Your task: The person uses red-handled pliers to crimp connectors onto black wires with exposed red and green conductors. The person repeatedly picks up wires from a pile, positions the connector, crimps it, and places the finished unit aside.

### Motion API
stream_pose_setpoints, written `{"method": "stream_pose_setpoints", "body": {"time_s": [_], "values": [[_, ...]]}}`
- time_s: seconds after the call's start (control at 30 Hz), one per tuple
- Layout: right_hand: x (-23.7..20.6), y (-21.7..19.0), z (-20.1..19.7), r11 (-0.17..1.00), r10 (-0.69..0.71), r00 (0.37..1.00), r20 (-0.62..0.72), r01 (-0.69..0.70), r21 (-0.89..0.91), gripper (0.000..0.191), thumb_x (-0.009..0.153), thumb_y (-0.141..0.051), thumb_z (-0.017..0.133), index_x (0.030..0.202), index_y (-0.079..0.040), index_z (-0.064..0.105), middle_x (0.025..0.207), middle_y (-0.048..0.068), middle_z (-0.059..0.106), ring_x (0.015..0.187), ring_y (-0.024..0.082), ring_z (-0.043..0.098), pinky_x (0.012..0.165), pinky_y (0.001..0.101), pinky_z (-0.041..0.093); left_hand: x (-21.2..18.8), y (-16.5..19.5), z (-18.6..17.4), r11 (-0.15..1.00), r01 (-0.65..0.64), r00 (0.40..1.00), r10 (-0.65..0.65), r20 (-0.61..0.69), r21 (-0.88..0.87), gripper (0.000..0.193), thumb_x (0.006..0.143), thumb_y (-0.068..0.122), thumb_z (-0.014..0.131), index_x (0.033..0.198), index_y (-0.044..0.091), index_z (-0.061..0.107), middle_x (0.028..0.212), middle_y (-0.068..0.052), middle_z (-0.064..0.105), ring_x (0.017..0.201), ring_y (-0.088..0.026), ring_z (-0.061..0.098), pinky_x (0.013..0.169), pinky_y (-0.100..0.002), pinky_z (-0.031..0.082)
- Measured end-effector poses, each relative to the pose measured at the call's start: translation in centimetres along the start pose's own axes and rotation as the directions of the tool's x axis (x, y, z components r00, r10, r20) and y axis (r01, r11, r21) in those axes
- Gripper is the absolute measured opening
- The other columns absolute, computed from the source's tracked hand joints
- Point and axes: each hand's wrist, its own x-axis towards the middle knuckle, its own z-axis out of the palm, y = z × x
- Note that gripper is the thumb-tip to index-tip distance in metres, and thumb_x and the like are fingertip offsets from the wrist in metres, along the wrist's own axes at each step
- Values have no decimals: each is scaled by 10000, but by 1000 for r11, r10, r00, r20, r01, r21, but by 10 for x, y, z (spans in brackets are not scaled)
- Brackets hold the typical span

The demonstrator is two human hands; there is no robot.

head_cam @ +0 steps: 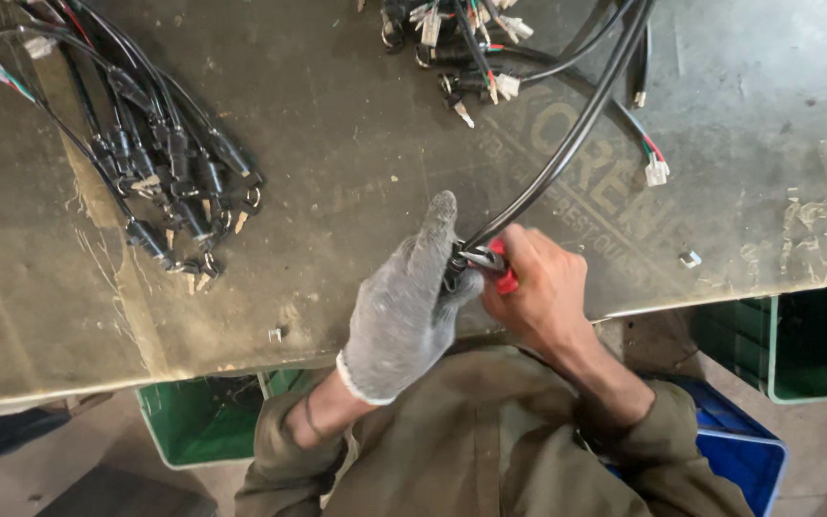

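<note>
The left hand (402, 311) wears a grey glove and is curled around the end of a black cable (567, 144), right at the near edge of the tabletop (356, 144). The bare right hand (538, 287) is closed around a tool with red handles (502, 273), and its tip touches the cable end between both hands. The cable runs up and away across the tabletop. A bunch of black cables with keys (169, 182) lies well apart on the left. The tool could slip and nip the bare fingers, or cut the thin wires inside, if squeezed too hard
</note>
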Motion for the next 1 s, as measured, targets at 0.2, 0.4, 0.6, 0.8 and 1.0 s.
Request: {"method": "stream_pose_setpoints", "body": {"time_s": [0.2, 0.4, 0.6, 0.8, 1.0], "values": [[11, 37, 24, 947, -271, 962, -47, 275, 168, 331, 752, -194, 849, 877, -98, 557, 869, 52, 624, 798, 288, 638, 673, 431, 478, 8, 6, -30, 783, 229, 913, 33, 407, -578, 464, 1010, 123, 731, 1432, 35, 558, 992, -77, 749, 841, -176, 748, 823, -323, 622], [17, 60, 34, 882, -324, 945, 41, 285, 376, 421, 557, -144, 803, 902, -50, 580, 865, 116, 589, 823, 340, 580, 717, 459, 459, 4, 0, -24, 863, 288, 905, -104, 412, -414, 536, 935, 97, 735, 1449, 61, 588, 909, -111, 724, 805, -213, 709, 798, -334, 604], [11, 43, 42, 1000, 10, 990, 144, -12, 14, 416, 726, -307, 851, 942, -68, 588, 856, 106, 607, 827, 350, 609, 725, 441, 467, 12, -11, -3, 984, 99, 994, -104, 26, 149, 641, 980, 172, 751, 1534, 19, 469, 1078, -178, 711, 920, -369, 703, 759, -434, 535], [47, 62, 8, 932, -125, 988, -88, 86, -353, 770, 753, -678, 806, 1201, -77, 634, 1108, 171, 579, 1065, 383, 536, 911, 516, 413, 14, -18, -59, 912, 389, 913, -361, -190, 133, 596, 937, 300, 717, 1485, 135, 550, 1205, -108, 743, 941, -214, 772, 777, -346, 615], [154, 58, -20, 827, -447, 872, -200, 318, -463, 480, 966, -99, 668, 1441, -162, 633, 1332, 143, 586, 1275, 371, 545, 1078, 496, 438, 22, -68, -95, 387, 373, 915, -6, -403, 843, 765, 1017, 475, 768, 1522, -47, 529, 1433, -290, 585, 1274, -441, 549, 1077, -536, 394]]}}
